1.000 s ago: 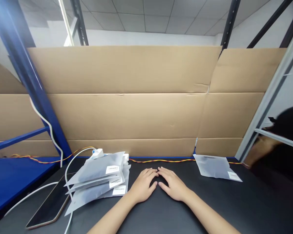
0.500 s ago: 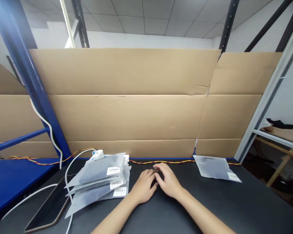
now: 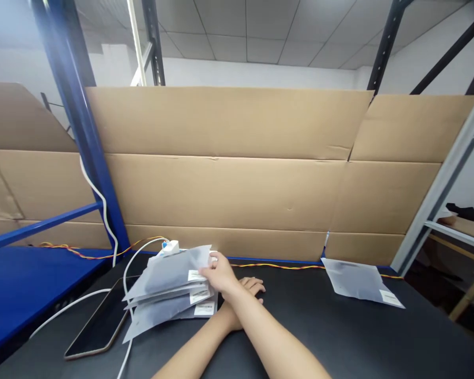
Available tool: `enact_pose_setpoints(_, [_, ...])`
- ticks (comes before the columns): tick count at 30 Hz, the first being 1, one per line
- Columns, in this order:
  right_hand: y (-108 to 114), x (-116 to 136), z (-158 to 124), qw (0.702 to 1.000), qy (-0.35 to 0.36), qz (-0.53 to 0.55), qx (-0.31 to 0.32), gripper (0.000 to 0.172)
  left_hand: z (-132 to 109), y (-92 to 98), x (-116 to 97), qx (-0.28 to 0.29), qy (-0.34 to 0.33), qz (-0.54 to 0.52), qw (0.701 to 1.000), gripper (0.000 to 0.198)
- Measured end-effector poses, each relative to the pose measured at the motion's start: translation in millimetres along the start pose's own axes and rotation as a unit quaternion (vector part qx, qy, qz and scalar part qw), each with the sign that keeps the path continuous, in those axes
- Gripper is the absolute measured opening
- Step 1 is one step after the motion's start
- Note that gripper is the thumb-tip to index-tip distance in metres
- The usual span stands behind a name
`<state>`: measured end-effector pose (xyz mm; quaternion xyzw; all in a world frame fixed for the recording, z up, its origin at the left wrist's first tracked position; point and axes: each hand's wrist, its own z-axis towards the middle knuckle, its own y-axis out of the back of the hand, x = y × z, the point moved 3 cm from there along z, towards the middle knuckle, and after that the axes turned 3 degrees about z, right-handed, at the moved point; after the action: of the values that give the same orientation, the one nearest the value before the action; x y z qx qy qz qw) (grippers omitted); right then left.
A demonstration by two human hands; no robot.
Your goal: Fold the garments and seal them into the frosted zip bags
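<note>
A stack of frosted plastic bags (image 3: 161,271) with white labels lies left of centre on the black tabletop. My right hand (image 3: 220,273) reaches across to the stack's right edge and pinches the top bag there, thumb near its label. Underneath the right forearm, my left hand (image 3: 253,286) rests flat on the table with its fingers stretched out, holding nothing. The right wrist hides part of it. What the bags contain cannot be made out through the cloudy plastic.
One more labelled bag (image 3: 363,281) lies at the right rear. A dark tablet (image 3: 98,323) and a white cable (image 3: 127,284) are left of the stack, with a white plug (image 3: 171,247) behind. A cardboard wall (image 3: 237,195) closes off the back.
My right hand has moved left, crossing over my left arm, and has taken hold of the top bag's edge. My left hand stays on the table. The view has shifted slightly.
</note>
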<state>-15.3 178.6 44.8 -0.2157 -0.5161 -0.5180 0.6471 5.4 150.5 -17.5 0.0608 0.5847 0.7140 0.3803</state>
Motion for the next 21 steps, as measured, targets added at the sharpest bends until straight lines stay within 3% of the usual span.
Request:
enact_pose_setpoints(2, [14.9, -2.3, -4.0, 0.997, -0.03, 0.054, -0.041, 0.042, -3.6, 5.5, -4.8, -0.005, -0.001, -0.003, 1.0, 0.031])
enact_pose_setpoints(4, [45.6, -6.5, -16.3, 0.99, -0.056, 0.103, -0.079, 0.045, -7.1, 10.5, -10.6, -0.013, 0.001, -0.005, 1.0, 0.035])
enact_pose_setpoints(8, [137.8, -22.7, -67.3, 0.973, -0.108, 0.159, -0.131, 0.058, -11.0, 13.0, -15.5, -0.021, 0.024, -0.035, 0.999, 0.036])
enact_pose_setpoints(11, [206.5, -38.0, -122.4, 0.965, -0.15, 0.17, -0.13, 0.067, -9.2, 12.5, -9.4, -0.031, 0.063, -0.073, 0.995, 0.038])
enact_pose_setpoints(14, [253.5, -48.5, -170.6, 0.967, -0.192, 0.153, -0.067, 0.068, -2.8, 15.6, -0.2, -0.056, 0.098, -0.18, 0.977, 0.044])
enact_pose_setpoints(18, [279.0, -49.0, -198.2, 0.963, -0.244, 0.112, 0.017, 0.063, 6.0, 16.1, 5.7, -0.048, 0.132, -0.322, 0.936, 0.047])
enact_pose_setpoints(21, [276.6, -46.7, -199.3, 0.95, -0.287, 0.099, 0.079, 0.049, 7.8, 15.3, 3.2, -0.052, 0.147, -0.231, 0.96, 0.05])
